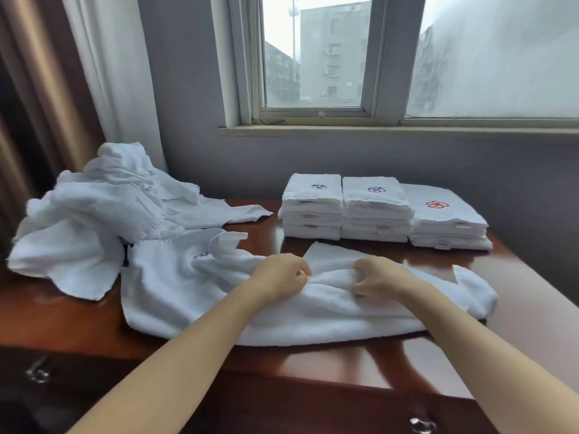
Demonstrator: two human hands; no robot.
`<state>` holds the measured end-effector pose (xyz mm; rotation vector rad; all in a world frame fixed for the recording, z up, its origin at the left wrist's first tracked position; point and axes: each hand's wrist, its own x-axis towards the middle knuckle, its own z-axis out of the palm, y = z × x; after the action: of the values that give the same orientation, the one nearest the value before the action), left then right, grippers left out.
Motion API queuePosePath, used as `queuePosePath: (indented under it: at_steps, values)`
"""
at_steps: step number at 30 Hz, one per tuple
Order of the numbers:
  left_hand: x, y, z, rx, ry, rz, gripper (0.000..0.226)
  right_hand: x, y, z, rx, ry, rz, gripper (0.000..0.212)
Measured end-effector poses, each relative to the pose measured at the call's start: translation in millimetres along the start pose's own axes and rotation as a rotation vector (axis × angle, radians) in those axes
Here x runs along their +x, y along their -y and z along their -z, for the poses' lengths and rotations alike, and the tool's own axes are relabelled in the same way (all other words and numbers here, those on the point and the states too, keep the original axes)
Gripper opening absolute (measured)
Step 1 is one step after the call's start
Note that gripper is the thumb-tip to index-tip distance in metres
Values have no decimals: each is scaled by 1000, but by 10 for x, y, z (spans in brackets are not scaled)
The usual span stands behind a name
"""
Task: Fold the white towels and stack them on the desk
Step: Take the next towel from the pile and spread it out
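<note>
The left hand (279,275) and the right hand (379,278) lie close together, knuckles up. Both have their fingers curled into a raised ridge of the white towel (219,302), which they pinch between them. The fingertips are buried in the cloth, so how much each hand has gathered is hard to make out. This one towel lies spread and rumpled across the near middle of the desk (517,296), directly under both hands and running out past them on either side. A small dark embroidered mark left of the left hand is half lost in a crease. A corner of the towel points away from the hands toward three stacks of folded towels in a row, touching side by side, at the back of the desk: the left stack (311,208) and the middle stack (376,211) each carry a bluish emblem on top, and the right stack (445,223) a red one. The layers in each are too soft-edged to count surely. To the far left a heap of unfolded towels (94,214) is too tangled to count and touches the spread towel. Two metal drawer handles show below, one (423,424) cut off by the frame edge, the other (37,374) blurred. Behind are a window (313,57) and a pale curtain (119,73).
</note>
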<state>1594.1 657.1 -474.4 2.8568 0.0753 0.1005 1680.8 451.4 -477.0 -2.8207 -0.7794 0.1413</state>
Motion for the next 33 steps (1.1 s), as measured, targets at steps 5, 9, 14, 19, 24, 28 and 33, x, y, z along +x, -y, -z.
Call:
queuePosePath:
  at_steps: [5, 9, 14, 19, 24, 28, 33]
  values:
    - [66, -200, 3, -22, 218, -93, 39, -163, -180, 104, -30, 1, -22, 15]
    - [83, -354, -22, -41, 260, -133, 27, -294, -314, 143, -18, 7, -6, 18]
    - [185, -587, -150, 54, 166, -205, 35, -395, -465, 135, 12, -50, 6, 12]
    - [208, -580, -262, -261, 154, -245, 30, -522, -538, 222, 186, 21, 30, 26]
    - [312, -626, -95, -484, -252, -74, 18, -709, -530, 360, 385, 80, 98, 28]
    - [331, -624, 14, -552, -341, 76, 28, -671, -554, 349, 61, 41, 37, 20]
    - [128, -603, -42, -464, 121, -139, 89, -583, -563, 500, 302, -85, 23, 17]
